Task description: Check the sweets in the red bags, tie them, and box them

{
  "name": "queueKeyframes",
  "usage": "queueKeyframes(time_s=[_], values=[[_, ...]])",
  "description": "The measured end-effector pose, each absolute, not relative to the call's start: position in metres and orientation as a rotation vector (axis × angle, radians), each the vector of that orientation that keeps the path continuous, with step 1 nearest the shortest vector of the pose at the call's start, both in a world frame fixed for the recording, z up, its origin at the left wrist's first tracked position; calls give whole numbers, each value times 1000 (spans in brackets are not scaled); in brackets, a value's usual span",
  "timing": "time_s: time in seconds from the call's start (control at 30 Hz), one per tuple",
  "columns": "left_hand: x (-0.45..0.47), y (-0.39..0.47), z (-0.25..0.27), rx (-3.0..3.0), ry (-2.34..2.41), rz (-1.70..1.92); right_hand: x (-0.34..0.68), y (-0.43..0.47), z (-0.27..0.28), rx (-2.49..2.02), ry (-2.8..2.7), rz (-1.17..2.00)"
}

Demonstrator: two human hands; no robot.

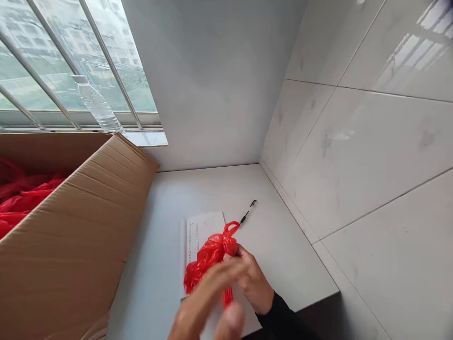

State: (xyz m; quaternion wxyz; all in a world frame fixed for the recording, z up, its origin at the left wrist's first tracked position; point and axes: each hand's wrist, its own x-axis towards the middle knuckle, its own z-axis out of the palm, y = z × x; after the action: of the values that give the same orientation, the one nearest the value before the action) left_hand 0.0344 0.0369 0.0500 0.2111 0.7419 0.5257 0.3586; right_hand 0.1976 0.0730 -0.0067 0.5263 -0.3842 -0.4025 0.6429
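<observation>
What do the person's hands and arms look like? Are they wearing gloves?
No gloves: both the left hand and the right hand are bare. The right arm has a black long sleeve reaching the wrist. The left hand is blurry, and its sleeve isn't in the picture.

The left hand point(197, 302) comes in at the lower middle of the frame, blurred — its fingers stretch towards the upper right, and the thumb stands apart below them. These fingers partly cover the right hand point(256, 285), which is right of centre, its thumb and fingers bent in a close grip — the forearm point(283, 321) runs down to the bottom edge.
</observation>
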Motion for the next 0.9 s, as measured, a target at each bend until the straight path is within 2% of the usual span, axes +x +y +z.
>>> queueKeyframes(time_s=[0.2, 0.5, 0.73, 0.9], values=[[33, 54, 12, 2014, 1439, 1009, 199, 40, -5, -904, -1016, 1592], [-37, 50, -14, 1740, 1728, 1254, 221, 6, -28, -1221, -1025, 1200], [-11, 9, -35, 1956, 1576, 1313, 201, -21, -18, -1368, -1178, 899], [-12, 14, -35, 2034, 1470, 1375, 192, -14, -2, -1515, -1650, 561]])
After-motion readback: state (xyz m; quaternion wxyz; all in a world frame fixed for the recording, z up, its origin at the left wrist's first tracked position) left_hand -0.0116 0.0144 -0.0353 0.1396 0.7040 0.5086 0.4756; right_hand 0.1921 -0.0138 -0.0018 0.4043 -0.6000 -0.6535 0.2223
